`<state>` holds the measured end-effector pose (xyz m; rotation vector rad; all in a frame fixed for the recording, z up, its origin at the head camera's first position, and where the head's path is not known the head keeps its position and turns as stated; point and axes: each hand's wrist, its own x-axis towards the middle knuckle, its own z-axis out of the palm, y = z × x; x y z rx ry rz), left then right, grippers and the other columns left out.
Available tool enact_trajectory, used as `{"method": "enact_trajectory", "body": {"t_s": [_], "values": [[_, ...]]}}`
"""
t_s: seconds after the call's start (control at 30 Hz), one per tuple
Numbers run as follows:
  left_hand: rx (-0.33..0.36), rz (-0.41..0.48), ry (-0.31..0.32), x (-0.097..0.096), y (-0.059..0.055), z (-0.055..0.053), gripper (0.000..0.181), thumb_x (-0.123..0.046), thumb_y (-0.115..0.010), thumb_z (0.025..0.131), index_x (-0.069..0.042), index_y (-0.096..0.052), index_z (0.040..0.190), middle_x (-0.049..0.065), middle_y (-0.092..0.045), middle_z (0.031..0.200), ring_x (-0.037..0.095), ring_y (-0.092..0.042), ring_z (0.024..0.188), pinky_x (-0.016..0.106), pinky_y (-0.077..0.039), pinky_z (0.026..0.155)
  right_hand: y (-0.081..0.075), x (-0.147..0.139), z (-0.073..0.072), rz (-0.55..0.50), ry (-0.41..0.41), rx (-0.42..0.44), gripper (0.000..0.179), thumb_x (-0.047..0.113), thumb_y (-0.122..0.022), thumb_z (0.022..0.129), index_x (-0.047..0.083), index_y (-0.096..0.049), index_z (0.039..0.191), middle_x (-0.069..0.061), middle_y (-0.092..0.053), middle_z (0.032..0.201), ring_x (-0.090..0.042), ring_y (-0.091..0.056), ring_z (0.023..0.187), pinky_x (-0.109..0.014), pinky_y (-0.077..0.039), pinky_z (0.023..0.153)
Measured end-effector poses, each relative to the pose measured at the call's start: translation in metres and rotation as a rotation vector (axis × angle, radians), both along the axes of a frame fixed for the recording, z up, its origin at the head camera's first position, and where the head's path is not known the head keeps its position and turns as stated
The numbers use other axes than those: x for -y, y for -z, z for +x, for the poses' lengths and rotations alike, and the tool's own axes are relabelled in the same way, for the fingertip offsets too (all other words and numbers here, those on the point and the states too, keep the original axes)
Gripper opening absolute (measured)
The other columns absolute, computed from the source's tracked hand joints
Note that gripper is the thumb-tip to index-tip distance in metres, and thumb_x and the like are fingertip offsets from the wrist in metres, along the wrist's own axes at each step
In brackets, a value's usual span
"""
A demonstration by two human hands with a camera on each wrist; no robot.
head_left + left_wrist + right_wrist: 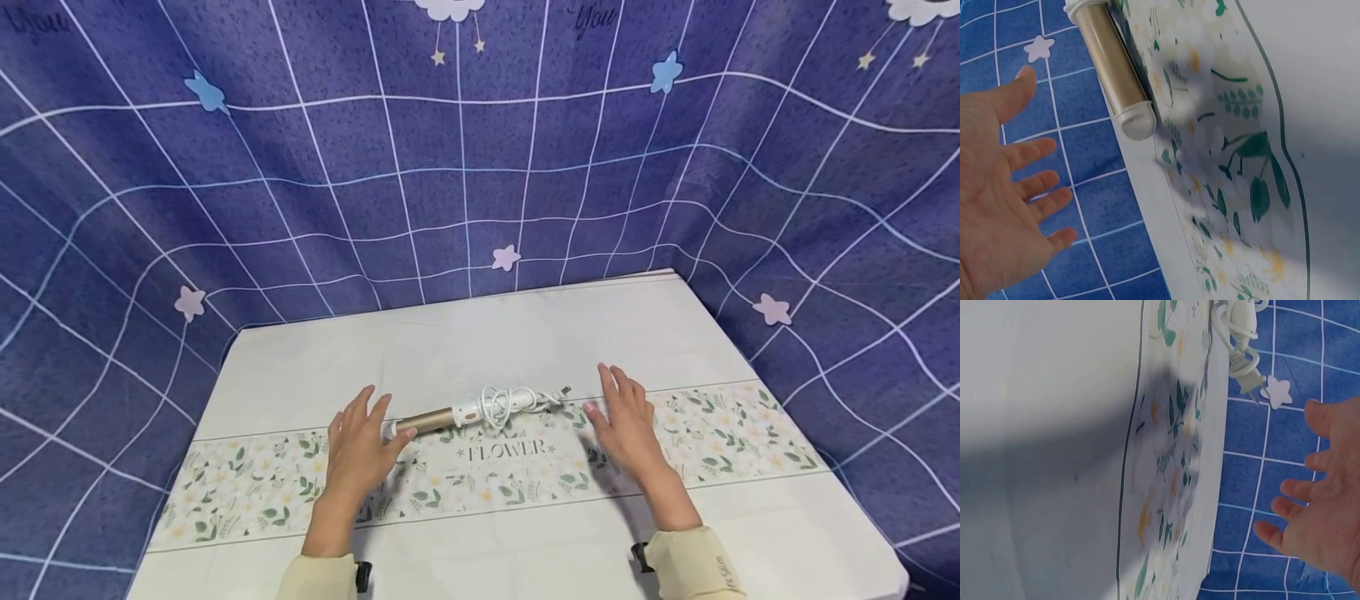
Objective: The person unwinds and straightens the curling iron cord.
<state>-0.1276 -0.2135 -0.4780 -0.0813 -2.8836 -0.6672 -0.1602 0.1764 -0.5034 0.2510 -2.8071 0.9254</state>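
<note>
A curling iron point(427, 422) with a gold barrel and white handle lies on the table, its tip to the left. Its white cord point(495, 407) is wound round the handle, and the plug point(564, 392) points right. My left hand point(358, 446) is spread beside the barrel's tip, its thumb overlapping the tip in the head view. To the right of the plug, my right hand point(630, 425) hovers with fingers apart. In the left wrist view the gold barrel point(1113, 59) shows beyond the thumb. The right wrist view has the plug point(1249, 381) near the right thumb. Both hands hold nothing.
A white cloth point(525, 342) with a floral band reading "FLOWER" covers the table. Dark blue curtains point(420, 200) with a light grid and stars hang behind and at both sides. Pale sleeves point(693, 562) end at my wrists, each with a black strap.
</note>
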Motion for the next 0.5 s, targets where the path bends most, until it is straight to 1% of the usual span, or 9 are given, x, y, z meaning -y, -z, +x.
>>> {"method": "enact_trajectory", "body": {"t_s": [0.13,0.3,0.5], "values": [[-0.021,-0.010,0.009,-0.004,0.003,-0.003,0.068,-0.035,-0.076,0.082,-0.002,-0.051,0.136,0.021,-0.029,0.152,0.039,-0.026,0.138,0.057,-0.007,0.112,0.001,0.004,0.000,-0.040,-0.011,0.008,0.067,0.027,-0.054,0.098,0.009,-0.021,0.153,-0.022,-0.022,0.153,-0.041,-0.024,0.133,-0.060,-0.023,0.103],[-0.027,-0.036,0.034,-0.009,0.005,-0.008,0.066,-0.033,-0.079,0.080,-0.003,-0.054,0.133,0.020,-0.032,0.150,0.037,-0.027,0.138,0.056,-0.008,0.112,0.002,0.008,-0.001,-0.072,-0.023,0.018,0.064,0.028,-0.053,0.099,0.010,-0.023,0.153,-0.023,-0.025,0.152,-0.042,-0.028,0.133,-0.060,-0.031,0.101],[-0.022,-0.063,0.063,-0.015,0.004,-0.015,0.064,-0.029,-0.081,0.078,-0.005,-0.056,0.132,0.018,-0.033,0.150,0.035,-0.027,0.139,0.054,-0.008,0.113,0.003,0.016,0.000,-0.079,0.006,0.070,0.064,0.027,-0.054,0.098,0.010,-0.024,0.153,-0.025,-0.028,0.150,-0.044,-0.030,0.135,-0.060,-0.034,0.101]]}}
